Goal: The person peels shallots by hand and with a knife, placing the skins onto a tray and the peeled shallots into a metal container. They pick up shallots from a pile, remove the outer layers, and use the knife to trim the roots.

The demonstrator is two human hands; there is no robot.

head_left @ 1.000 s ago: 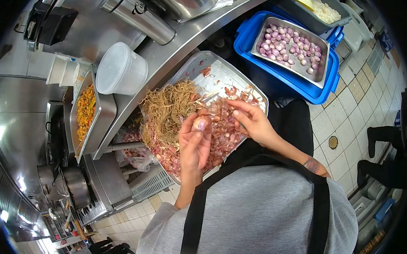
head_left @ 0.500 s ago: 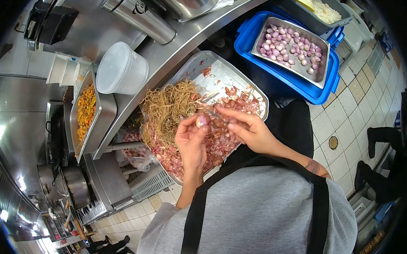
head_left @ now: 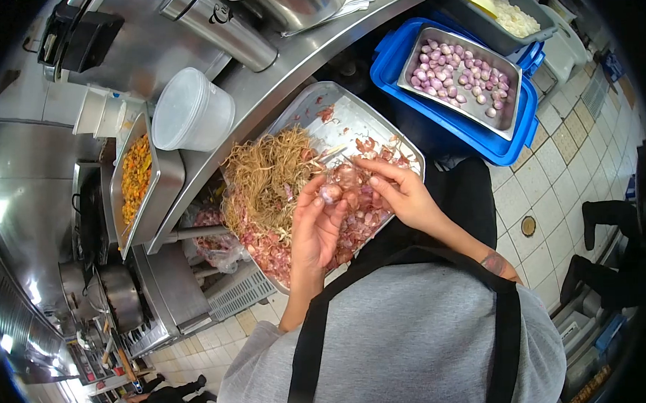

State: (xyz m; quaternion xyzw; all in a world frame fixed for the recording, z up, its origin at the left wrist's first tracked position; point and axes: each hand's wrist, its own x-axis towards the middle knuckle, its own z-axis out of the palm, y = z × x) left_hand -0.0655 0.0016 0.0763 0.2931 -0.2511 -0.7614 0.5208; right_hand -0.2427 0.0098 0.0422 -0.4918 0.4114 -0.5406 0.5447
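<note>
Evidently left hand [head_left: 316, 239], fingers gripping shallot [head_left: 330, 193], right hand [head_left: 409, 201] grip unclear, canister [head_left: 240, 39] lettering illegible

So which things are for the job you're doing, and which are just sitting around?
Looks like part of the job:
- shallot in the left hand
- right hand, close by
- big tray with papery skins and stringy roots
- metal pan of shallots

Probably just there:
- plastic tub
- steel flask
- diced orange food
</note>
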